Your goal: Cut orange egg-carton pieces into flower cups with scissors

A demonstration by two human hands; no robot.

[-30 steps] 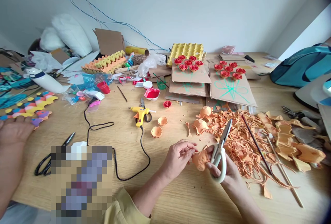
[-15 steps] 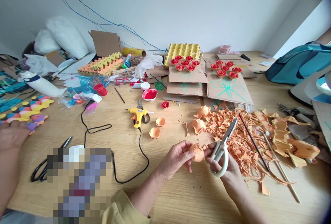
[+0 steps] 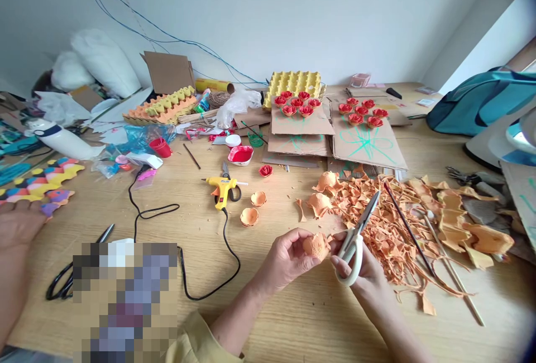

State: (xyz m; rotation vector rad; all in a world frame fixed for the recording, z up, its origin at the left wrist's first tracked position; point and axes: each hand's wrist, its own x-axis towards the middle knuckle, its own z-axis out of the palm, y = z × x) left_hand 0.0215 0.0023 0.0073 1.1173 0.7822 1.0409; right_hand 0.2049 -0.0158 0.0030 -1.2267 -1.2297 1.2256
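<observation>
My left hand (image 3: 288,257) pinches an orange egg-carton cup (image 3: 316,247) above the front of the table, its rounded side towards me. In my right hand (image 3: 363,265) are white-handled scissors (image 3: 357,243), blades closed and pointing up and away. The fingertips of that hand also touch the right edge of the cup. Just beyond lies a heap of orange carton scraps (image 3: 377,223), with uncut orange cups (image 3: 320,205) at its left end. Two trimmed orange cups (image 3: 250,217) rest to the left, near a red paper flower (image 3: 265,170).
A yellow glue gun (image 3: 221,191) with a black cord lies left of centre, beside a dish of red paint (image 3: 240,154). Red flowers (image 3: 297,103) stand on stacked cardboard (image 3: 301,142) at the back. Another person's hand (image 3: 20,220) rests by a painted carton (image 3: 42,178) at far left.
The orange cup has turned slightly in my left fingers and shifted a little up and left. My right hand keeps hold of the scissors and has moved slightly left.
</observation>
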